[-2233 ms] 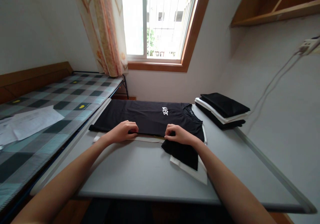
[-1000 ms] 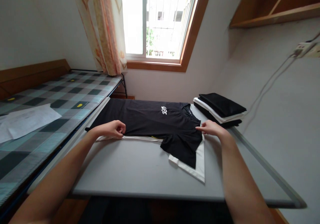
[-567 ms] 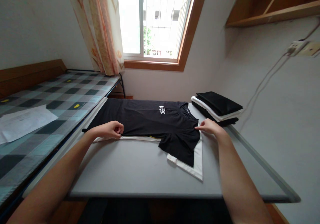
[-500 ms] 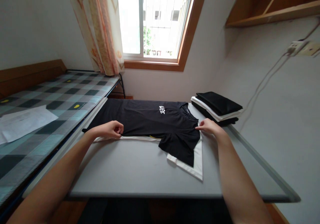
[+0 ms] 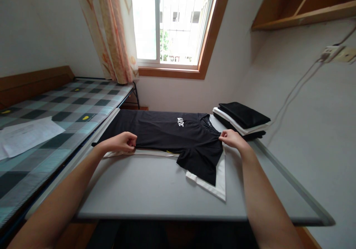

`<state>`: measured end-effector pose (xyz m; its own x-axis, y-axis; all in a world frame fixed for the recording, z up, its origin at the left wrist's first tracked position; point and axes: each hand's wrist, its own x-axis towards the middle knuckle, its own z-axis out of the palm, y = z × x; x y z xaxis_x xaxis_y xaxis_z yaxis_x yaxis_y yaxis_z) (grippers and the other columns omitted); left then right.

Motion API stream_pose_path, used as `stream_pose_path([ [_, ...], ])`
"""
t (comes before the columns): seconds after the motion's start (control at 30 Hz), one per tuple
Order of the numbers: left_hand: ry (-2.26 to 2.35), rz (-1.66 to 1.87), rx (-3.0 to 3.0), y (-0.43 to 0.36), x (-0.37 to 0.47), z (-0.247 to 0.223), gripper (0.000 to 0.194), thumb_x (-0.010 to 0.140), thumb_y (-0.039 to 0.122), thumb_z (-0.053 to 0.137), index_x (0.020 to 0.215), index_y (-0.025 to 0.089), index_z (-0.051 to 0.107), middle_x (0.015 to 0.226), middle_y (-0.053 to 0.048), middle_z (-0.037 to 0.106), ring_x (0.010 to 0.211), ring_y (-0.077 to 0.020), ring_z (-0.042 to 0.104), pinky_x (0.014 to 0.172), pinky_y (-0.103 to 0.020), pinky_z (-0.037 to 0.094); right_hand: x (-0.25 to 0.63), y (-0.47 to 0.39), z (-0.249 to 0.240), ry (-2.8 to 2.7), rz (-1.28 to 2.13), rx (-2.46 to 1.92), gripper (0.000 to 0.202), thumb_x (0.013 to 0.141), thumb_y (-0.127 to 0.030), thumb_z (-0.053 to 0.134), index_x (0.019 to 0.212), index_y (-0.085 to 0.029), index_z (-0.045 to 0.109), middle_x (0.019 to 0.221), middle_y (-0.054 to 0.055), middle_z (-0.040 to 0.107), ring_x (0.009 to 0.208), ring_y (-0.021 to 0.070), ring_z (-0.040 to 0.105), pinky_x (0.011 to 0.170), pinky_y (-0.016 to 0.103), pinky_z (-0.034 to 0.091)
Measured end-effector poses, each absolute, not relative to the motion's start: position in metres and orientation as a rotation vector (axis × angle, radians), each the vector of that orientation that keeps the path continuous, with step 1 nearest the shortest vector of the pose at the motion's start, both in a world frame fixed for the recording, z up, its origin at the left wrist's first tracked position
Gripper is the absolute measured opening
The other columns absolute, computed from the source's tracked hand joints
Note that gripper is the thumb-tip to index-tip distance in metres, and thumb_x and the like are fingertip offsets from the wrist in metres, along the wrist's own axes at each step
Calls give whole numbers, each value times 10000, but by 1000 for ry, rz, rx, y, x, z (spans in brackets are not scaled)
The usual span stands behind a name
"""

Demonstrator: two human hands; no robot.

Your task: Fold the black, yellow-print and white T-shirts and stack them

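A black T-shirt (image 5: 161,130) with white "LIFE" lettering lies spread sideways across the grey table, its collar to the right. Under it a white garment (image 5: 221,178) shows along the near edge and around the near sleeve. My left hand (image 5: 124,142) is closed, pinching the T-shirt's near side edge toward the hem. With thumb and fingertips together, my right hand (image 5: 230,137) pinches the shoulder by the collar. The far sleeve is out of sight.
A stack of folded black and white clothes (image 5: 241,117) sits at the table's back right. The grey table (image 5: 155,189) has a raised right edge. On the left, a bed with a checked cover (image 5: 91,100) holds papers (image 5: 30,134). A curtain (image 5: 116,37) hangs beside the window.
Both hands have shifted slightly away from me, the right one closer to the collar, drawing the shirt's near edge a little with them. More of the white garment shows near the right shoulder.
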<state>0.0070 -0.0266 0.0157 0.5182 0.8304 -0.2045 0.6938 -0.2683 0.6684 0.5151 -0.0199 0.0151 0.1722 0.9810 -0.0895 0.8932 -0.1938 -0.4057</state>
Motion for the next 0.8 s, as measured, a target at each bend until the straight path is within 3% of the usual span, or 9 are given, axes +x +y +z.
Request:
stream_pose_path([
  [0.1, 1238, 247, 2035, -27, 7, 15, 130, 610, 264, 610, 637, 161, 537, 546, 49, 457, 537, -93, 407, 478, -200, 268, 506, -25, 22, -1584, 795, -2125, 172, 826, -288, 610, 932, -153, 621, 700, 51, 644, 606, 158, 647, 539, 240, 513],
  [0.17, 1235, 237, 2035, -27, 7, 15, 131, 608, 263, 611, 630, 162, 531, 549, 49, 451, 538, -94, 408, 479, -201, 268, 503, -32, 26, -1557, 1018, -2022, 437, 812, -349, 663, 1195, -175, 542, 669, 8, 611, 560, 158, 639, 494, 252, 532],
  [0.23, 1235, 217, 2036, -27, 7, 15, 129, 608, 263, 610, 627, 163, 529, 551, 50, 448, 538, -94, 409, 481, -202, 267, 505, -40, 29, -1600, 1225, -1927, 820, 718, -348, 772, 1417, -216, 363, 657, -24, 591, 548, 178, 650, 468, 263, 542],
  [0.33, 1226, 180, 2038, -26, 7, 16, 124, 612, 260, 609, 625, 163, 532, 558, 47, 458, 538, -94, 413, 485, -206, 270, 513, -46, 31, -1619, 1432, -1800, 1149, 604, -262, 843, 1534, -249, 168, 695, -37, 589, 573, 194, 668, 485, 276, 554],
  [0.4, 1227, 176, 2034, -26, 6, 16, 121, 610, 258, 610, 626, 163, 537, 559, 45, 463, 537, -97, 419, 485, -209, 272, 519, -45, 31, -1595, 1431, -1722, 1110, 607, -238, 824, 1533, -242, 212, 719, -37, 584, 577, 168, 652, 519, 274, 556],
  [0.6, 1249, 204, 2071, -26, 6, 12, 118, 590, 241, 615, 615, 168, 526, 570, 42, 476, 553, -106, 431, 491, -213, 269, 525, -35, 21, -1622, 1216, -1711, 723, 697, -193, 716, 1383, -161, 488, 663, -37, 556, 563, 128, 591, 539, 248, 508],
  [0.8, 1255, 228, 2060, -24, 5, 8, 210, 677, 336, 662, 636, 179, 528, 570, 36, 511, 546, -121, 462, 503, -225, 287, 516, -26, 13, -1615, 1027, -1682, 523, 760, -260, 701, 1247, -118, 572, 614, -26, 565, 551, 131, 563, 550, 253, 494],
])
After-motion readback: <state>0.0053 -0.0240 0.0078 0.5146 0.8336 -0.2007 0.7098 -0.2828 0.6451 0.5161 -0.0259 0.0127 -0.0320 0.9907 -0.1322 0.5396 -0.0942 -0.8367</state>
